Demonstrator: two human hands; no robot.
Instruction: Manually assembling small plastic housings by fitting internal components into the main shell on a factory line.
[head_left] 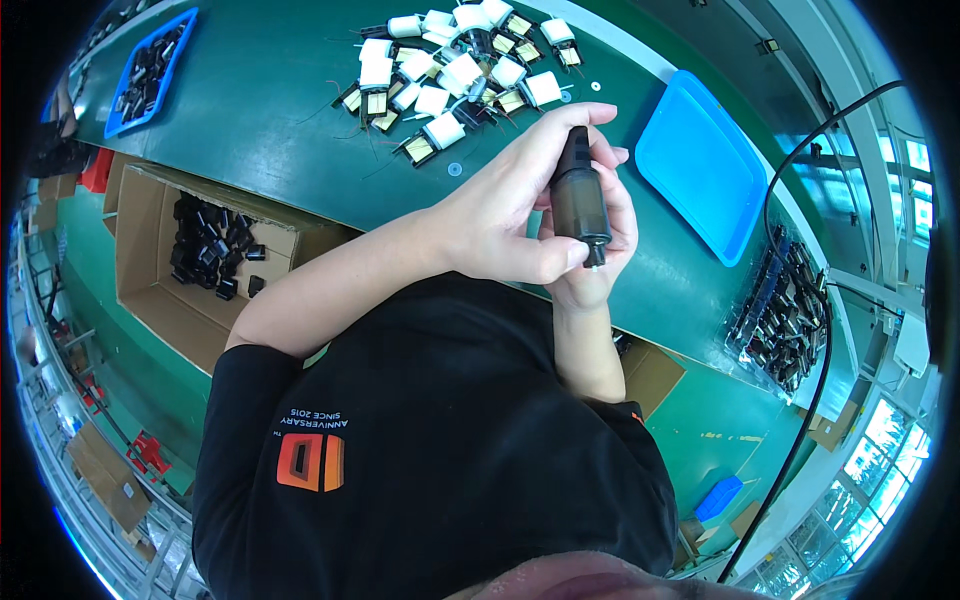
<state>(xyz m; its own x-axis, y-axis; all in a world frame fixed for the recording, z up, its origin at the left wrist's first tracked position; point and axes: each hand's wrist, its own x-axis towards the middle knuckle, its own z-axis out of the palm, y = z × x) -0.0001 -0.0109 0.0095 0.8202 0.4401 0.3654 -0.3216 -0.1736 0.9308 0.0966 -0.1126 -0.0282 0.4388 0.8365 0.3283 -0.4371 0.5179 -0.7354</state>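
Between my two hands is a dark, translucent cylindrical casing [580, 203], with a tapered black part at its far end and a narrow tip at its near end. My left hand [490, 220] closes on it from the left, its thumb pressed near the narrow tip. From the right, my right hand [622, 215] wraps round the same casing, its fingers partly hidden behind it. Just beyond my hands, a loose pile of white-capped parts [462, 74] with cream pads and thin wires lies on the green table [300, 120].
A bare blue tray [695, 165] lies to the right, near a clear tray of dark parts [780, 320]. At far left stands a blue bin [112, 122] of dark pieces. Below the table edge, a cardboard box [140, 235] holds black pieces. A black cable [768, 200] hangs at right.
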